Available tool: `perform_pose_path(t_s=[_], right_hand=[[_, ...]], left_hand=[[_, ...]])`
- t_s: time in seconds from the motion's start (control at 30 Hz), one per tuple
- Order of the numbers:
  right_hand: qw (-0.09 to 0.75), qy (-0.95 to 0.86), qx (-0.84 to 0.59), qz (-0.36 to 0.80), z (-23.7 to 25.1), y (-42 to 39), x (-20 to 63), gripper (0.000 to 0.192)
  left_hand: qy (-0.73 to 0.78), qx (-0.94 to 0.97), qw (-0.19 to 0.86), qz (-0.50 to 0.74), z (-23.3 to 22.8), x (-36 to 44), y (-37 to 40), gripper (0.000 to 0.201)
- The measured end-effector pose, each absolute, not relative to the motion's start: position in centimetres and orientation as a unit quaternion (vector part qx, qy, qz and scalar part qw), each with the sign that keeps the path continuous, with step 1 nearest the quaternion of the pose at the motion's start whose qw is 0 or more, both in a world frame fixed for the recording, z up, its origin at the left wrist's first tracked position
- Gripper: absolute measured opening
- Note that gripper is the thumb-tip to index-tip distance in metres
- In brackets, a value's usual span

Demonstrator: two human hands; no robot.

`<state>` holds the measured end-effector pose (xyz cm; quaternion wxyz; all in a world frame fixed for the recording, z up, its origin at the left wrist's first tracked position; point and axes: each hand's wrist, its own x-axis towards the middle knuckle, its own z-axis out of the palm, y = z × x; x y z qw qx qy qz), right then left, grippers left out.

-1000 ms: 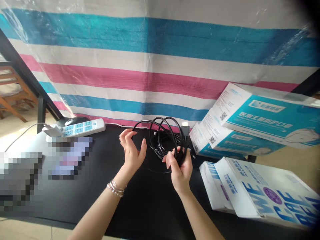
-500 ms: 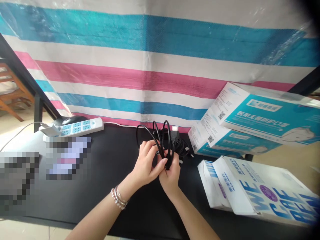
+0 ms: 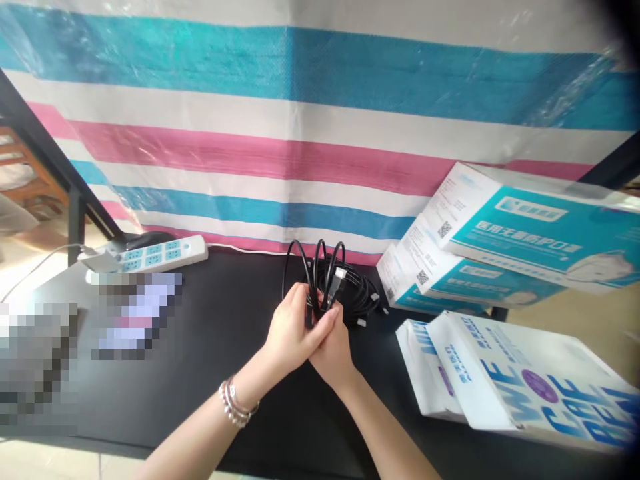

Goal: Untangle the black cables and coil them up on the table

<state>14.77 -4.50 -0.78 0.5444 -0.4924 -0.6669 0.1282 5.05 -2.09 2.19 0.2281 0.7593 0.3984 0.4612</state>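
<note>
A looped black cable [image 3: 316, 267] stands up out of my two hands, which meet over the middle of the black table [image 3: 210, 393]. My left hand [image 3: 290, 333] is closed round the cable from the left, its thumb lying across toward the other hand. From the right, my right hand [image 3: 334, 350] also grips the cable, its fingers partly hidden. A plug with a pale-capped end [image 3: 339, 283] sticks up beside the loops. Just behind lies a coiled bundle of more black cables [image 3: 357, 293] with white-tipped ends, on the table.
Teal-and-white boxes [image 3: 540, 227] are stacked at the back right, with white printed boxes [image 3: 530, 380] in front. A white power strip [image 3: 165, 253] and a dark mouse [image 3: 147, 239] are at the back left, near blurred items. Striped sheeting [image 3: 250, 153] hangs behind.
Both hands have drawn closer together around the cable. The loops have shifted slightly right, and the plug has dropped lower and tilted, uncovering more of the bundle behind.
</note>
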Motion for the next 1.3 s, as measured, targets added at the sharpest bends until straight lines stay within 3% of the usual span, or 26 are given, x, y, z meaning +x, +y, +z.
perform_pose_path(t_s=[0.13,0.33,0.43,0.53,0.73,0.87,1.0,1.2,1.3], right_hand=[[0.518,-0.685,-0.501,0.111,-0.8,-4.4,14.9,0.041],[0.495,-0.71,-0.471,0.171,-1.5,-4.1,15.7,0.056],[0.511,-0.715,-0.44,0.184,-1.6,-4.1,15.9,0.045],[0.53,-0.695,-0.457,0.164,-1.5,-4.1,15.9,0.033],[0.524,-0.694,-0.47,0.153,-1.4,-4.1,15.9,0.024],[0.508,-0.705,-0.472,0.149,-1.2,-4.0,16.1,0.02],[0.499,-0.729,-0.454,0.118,-1.0,-3.9,16.2,0.021],[0.46,-0.778,-0.427,0.036,-0.9,-3.8,16.0,0.02],[0.439,-0.788,-0.43,0.01,-1.0,-3.8,16.1,0.021]], left_hand=[[0.422,0.772,0.175,0.443,2.3,4.9,-2.3,0.017],[0.435,0.781,0.126,0.43,2.0,4.3,-1.5,0.022],[0.455,0.764,0.113,0.444,1.7,3.9,-1.0,0.03],[0.446,0.738,0.166,0.478,1.9,3.7,-0.5,0.029],[0.403,0.643,0.361,0.542,2.3,3.5,0.4,0.031],[0.391,0.564,0.438,0.58,2.0,3.3,1.1,0.034],[0.395,0.514,0.473,0.597,1.7,3.1,1.3,0.037],[0.408,0.505,0.432,0.626,1.2,2.5,1.7,0.037],[0.387,0.49,0.471,0.623,1.3,2.4,1.7,0.037]])
